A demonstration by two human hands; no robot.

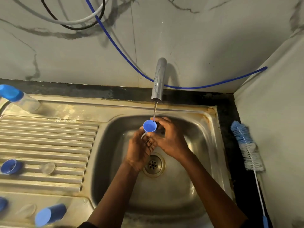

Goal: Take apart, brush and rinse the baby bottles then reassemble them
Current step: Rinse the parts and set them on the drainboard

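Note:
Over the steel sink (pixel 204 145), both my hands hold a small blue bottle cap (pixel 149 126) under the tap (pixel 158 79), mouth up. A thin stream of water runs into it. My right hand (pixel 169 139) curls round the cap from the right. My left hand (pixel 139 148) cups it from below with fingers bent. An assembled bottle (pixel 18 97) with a blue top stands at the back left. On the drainboard (pixel 49 140) lie a blue ring (pixel 9 166), a clear teat (pixel 47 167) and a blue cap (pixel 49 214).
A blue and grey bottle brush (pixel 248 148) lies on the dark counter right of the sink. A blue hose (pixel 213 84) and other cables hang on the marble wall. The drain (pixel 153 164) sits below my hands. Another teat (pixel 26 210) and a blue part (pixel 2 204) lie at the lower left.

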